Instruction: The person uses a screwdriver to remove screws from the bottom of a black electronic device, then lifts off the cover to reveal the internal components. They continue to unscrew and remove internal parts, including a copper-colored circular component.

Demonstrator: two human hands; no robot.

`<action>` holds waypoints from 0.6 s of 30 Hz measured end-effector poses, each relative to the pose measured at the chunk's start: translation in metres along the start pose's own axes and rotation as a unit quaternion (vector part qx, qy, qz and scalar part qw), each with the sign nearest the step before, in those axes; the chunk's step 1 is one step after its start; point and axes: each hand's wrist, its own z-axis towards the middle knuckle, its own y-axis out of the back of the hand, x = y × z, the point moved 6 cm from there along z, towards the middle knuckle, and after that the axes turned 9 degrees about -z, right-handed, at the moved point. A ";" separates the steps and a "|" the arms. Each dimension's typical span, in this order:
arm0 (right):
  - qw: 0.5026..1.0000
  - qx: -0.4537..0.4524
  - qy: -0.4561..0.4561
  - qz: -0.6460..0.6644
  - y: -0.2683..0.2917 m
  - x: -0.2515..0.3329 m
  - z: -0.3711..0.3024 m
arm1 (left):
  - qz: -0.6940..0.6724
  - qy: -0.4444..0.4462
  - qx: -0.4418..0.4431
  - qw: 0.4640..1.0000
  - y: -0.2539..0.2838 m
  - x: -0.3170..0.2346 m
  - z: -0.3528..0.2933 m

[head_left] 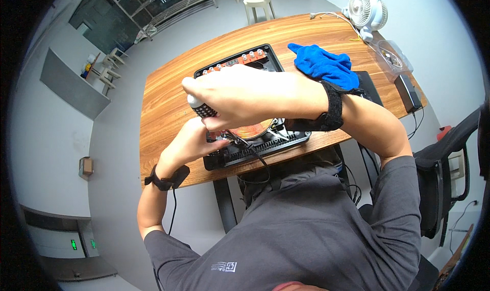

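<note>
An opened black appliance casing (278,61) lies on the wooden table, with a copper-coloured coil (252,131) and an orange circuit strip inside. It looks like an induction cooker without its top. My right hand (255,94) reaches across it, closed around a screwdriver (204,110) with a white-ended, black patterned handle. The screwdriver's tip is hidden behind my hands. Low on the casing's left side, my left hand (186,143) has thumb and fingers bent together beside the coil. What they pinch is covered. Dark wires (250,147) run near my left thumb.
A crumpled blue cloth (326,65) lies right of the casing on the table (168,102). Along the right edge are a white fan (365,7), a clear plastic box (395,58) and a black power adapter (407,93). A black chair (444,178) stands at my right.
</note>
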 end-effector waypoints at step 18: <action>0.999 -0.035 0.007 -0.013 0.002 -0.008 -0.005 | 0.113 0.039 0.047 0.992 -0.024 -0.001 0.011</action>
